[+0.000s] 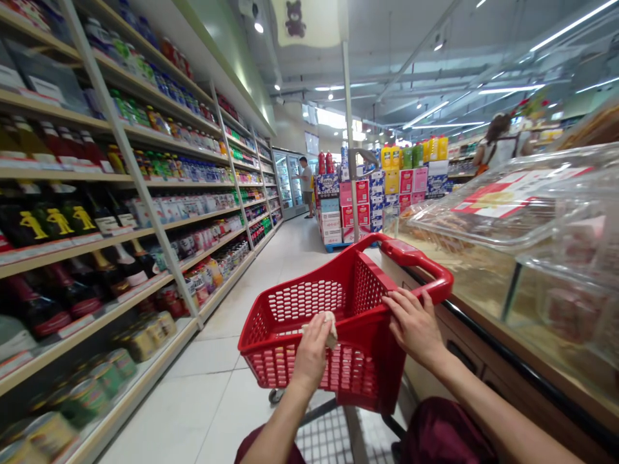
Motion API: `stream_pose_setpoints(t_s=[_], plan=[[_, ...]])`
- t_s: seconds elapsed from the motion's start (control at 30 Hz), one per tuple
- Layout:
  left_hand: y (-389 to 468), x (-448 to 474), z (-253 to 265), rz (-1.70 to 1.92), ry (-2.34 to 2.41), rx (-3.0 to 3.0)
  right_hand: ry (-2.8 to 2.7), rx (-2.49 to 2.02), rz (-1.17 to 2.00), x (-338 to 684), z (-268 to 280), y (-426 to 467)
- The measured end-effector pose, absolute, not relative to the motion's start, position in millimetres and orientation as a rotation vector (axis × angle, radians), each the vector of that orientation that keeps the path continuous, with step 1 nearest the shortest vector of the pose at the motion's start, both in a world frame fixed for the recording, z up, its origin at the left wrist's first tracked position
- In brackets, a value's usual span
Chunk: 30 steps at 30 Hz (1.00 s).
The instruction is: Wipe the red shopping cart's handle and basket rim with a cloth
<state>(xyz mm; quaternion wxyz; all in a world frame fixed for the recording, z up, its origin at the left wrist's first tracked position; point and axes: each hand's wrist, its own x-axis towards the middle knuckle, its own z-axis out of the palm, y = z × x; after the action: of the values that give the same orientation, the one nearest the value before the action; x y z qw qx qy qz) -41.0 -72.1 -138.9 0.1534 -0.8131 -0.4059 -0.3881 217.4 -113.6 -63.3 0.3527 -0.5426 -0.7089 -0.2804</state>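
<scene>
A red plastic shopping cart (333,296) with perforated walls stands in front of me, its handle (438,277) toward the right. My left hand (314,341) is closed around a crumpled whitish cloth (331,327) and presses it on the cart's near side rim. My right hand (413,322) grips the red edge of the cart close to the handle, its fingers curled over the top. The cart's basket shows no goods through its open top. Below it, a dark frame and one wheel (275,395) are visible.
Shelves (193,212) of bottles and cans line the left. A display counter with clear plastic boxes (503,200) runs close along the right. Stacked drink cartons (355,206) stand ahead. One person (306,183) is by the fridges, another (498,145) beyond the counter.
</scene>
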Motion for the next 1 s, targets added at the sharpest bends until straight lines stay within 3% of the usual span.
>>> stream_pose_setpoints(t_s=[0.17,0.37,0.6,0.83,1.0], plan=[[-68.5,-86.9,-151.2,-1.168,-1.401,-2.046,-1.8,-1.398,-0.685,213.5,-62.5,-115.8],[-75.1,-17.5,-137.2,-1.153,-1.171,-2.304,-1.797,-1.385,-0.663,212.3,-61.7,-115.1],[-66.3,-48.2,-144.1,-1.228,-1.361,-2.129,-1.785,-1.381,-0.644,211.5,-63.4,-115.0],[-74.5,26.2,-115.3,-1.188,-1.08,-2.468,-1.803,-1.392,-0.677,212.6,-63.4,-114.7],[-73.9,-27.1,-132.8,-1.161,-1.239,-2.335,-1.797,-1.427,-0.71,214.1,-60.2,-118.5]])
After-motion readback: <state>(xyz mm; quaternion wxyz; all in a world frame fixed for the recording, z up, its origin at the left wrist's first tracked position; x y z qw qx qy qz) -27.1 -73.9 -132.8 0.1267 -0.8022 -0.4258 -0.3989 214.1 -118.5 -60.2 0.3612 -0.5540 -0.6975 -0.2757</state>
